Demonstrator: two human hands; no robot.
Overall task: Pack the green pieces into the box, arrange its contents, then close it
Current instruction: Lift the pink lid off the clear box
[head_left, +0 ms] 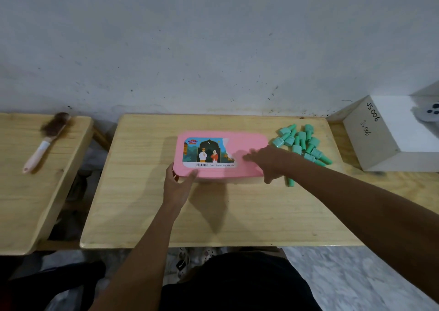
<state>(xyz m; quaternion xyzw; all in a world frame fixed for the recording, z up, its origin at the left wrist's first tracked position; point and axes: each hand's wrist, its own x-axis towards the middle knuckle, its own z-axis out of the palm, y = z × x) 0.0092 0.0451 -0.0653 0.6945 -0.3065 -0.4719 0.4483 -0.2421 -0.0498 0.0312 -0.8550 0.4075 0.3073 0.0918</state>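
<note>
A pink box with a picture label on its lid sits shut in the middle of the wooden table. My left hand grips the box's near left corner, thumb on the lid's edge. My right hand lies flat on the lid's right part, fingers straight, thumb hanging over the near right edge. Several green pieces lie in a loose heap on the table just right of the box. One more green piece lies by my right wrist.
A second wooden table stands to the left with a brush on it. A white open box marked JS006 stands at the far right with a white device in it. A grey wall runs behind.
</note>
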